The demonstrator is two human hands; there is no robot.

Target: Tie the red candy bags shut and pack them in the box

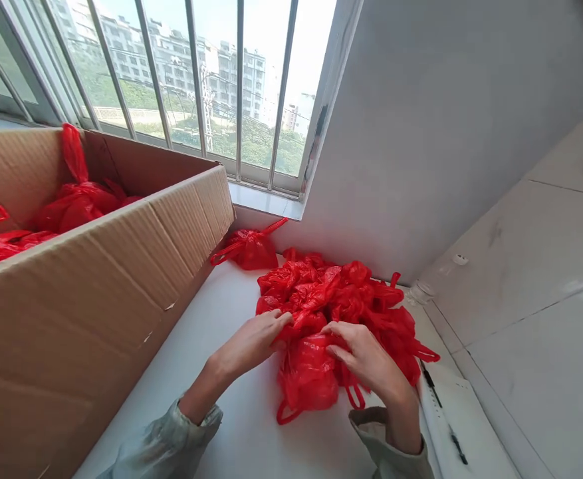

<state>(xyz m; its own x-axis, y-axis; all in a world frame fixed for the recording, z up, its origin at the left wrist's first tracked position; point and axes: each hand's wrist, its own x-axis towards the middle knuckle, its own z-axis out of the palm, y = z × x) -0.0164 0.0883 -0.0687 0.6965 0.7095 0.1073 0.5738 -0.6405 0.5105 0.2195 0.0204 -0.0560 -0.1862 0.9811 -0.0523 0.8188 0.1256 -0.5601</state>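
The near bag (311,379), a knotted red one, is found on the white table (216,332), at the front edge of the pile (321,286). Its upper left is touched by the left hand (266,330) and its upper right by the right hand (358,347); whether either is closed on the plastic cannot be told, as the fingertips are partly hidden. Behind it, the pile is heaped loosely towards the wall (a count is prevented by the overlap). One lone bag (254,251) is set beside the box (136,266), near its far corner. Several red bags (79,206) are contained in the box.

The work is judged unfinished: bags are held both inside the box and outside it, and the pile is not sorted into any visible order. Which way they are being moved cannot be established.

No brand or label is made out on the near bag, the pile or the box's visible sides. Small marks are shown on the paper (463,412) under the pen (431,386), but they cannot be read.
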